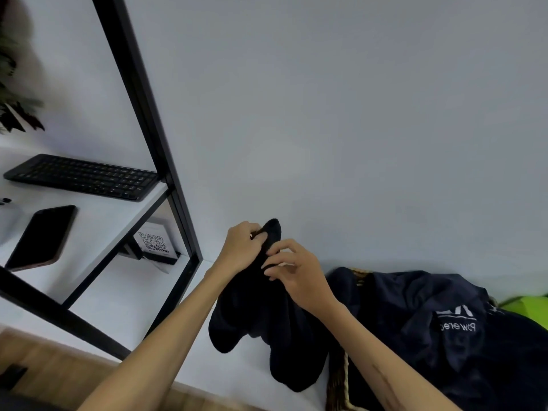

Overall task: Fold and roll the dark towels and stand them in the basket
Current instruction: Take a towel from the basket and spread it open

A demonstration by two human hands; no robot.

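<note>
A dark towel (261,315) hangs in the air above the white surface, held up by both hands at its top corner. My left hand (241,247) pinches the top edge from the left. My right hand (292,271) pinches the cloth just below and to the right. The towel's lower part droops in loose folds. A woven basket (338,381) stands at the lower right, mostly covered by more dark towels (430,321), one with white lettering.
A black metal shelf frame (154,137) stands to the left. On its white shelf lie a black keyboard (83,176) and a dark phone (41,235). A QR-code card (154,241) sits lower down. Something lime green (525,310) lies at the far right. Wooden floor shows at the bottom left.
</note>
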